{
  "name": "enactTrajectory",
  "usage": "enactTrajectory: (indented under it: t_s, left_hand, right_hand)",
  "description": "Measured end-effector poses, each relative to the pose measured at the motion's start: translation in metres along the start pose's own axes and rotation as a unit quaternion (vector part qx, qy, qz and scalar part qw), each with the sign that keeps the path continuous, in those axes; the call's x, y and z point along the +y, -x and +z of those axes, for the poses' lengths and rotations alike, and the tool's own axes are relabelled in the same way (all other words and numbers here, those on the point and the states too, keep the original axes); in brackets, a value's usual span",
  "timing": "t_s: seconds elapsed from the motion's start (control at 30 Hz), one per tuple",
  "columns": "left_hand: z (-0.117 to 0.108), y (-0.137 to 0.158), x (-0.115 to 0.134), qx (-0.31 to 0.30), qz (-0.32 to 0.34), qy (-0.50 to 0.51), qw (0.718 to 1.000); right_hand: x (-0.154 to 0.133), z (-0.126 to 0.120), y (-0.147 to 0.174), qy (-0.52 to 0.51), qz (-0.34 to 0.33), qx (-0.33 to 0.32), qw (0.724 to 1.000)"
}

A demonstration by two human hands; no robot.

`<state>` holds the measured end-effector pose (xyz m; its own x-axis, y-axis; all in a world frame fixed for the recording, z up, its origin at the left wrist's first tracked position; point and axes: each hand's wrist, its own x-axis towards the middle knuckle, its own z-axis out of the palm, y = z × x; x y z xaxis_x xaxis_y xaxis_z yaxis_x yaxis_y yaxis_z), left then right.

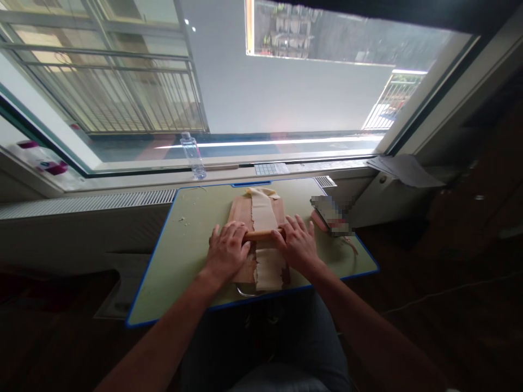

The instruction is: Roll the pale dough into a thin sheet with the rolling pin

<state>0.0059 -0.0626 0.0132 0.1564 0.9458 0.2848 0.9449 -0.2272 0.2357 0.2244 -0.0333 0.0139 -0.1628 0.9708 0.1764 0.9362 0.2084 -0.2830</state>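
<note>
A wooden rolling pin [263, 235] lies crosswise over a long strip of dough [263, 212]. My left hand [229, 247] rests over the pin's left end, its fingers bent and pointing away from me. On the right end sits my right hand [298, 242], thumb against the pin and fingers partly spread. The dough runs lengthwise along a wooden cutting board [241, 209]; its far end is folded over, and its near end reaches the board's front edge. My palms hide both ends of the pin.
The board stands on a pale green table [183, 256] with blue edging. Toward its right side lies a phone-like object [330, 215], partly blurred. A clear bottle [193, 157] stands on the windowsill behind, with papers [406, 170] farther right. Small dough crumbs [182, 220] are at left.
</note>
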Motion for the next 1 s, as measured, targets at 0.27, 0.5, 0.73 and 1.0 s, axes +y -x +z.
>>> enactTrajectory:
  t_s: [0.27,0.5,0.73,1.0]
  left_hand:
    - [0.0,-0.013,0.015,-0.008,-0.034,-0.02,0.999]
    - [0.013,-0.052,0.003,-0.002,-0.094,-0.084,0.992]
    - [0.019,-0.101,-0.015,-0.037,-0.153,-0.054,0.986]
    - [0.023,-0.148,-0.036,-0.05,-0.14,-0.047,0.988]
  right_hand:
    - [-0.003,0.003,-0.03,0.021,-0.03,0.001,0.999]
    - [-0.008,0.011,-0.063,0.059,-0.027,-0.037,0.997]
    - [-0.011,0.011,-0.109,0.03,0.014,-0.093,0.995]
    - [-0.009,0.019,-0.144,0.014,0.045,-0.069,0.997]
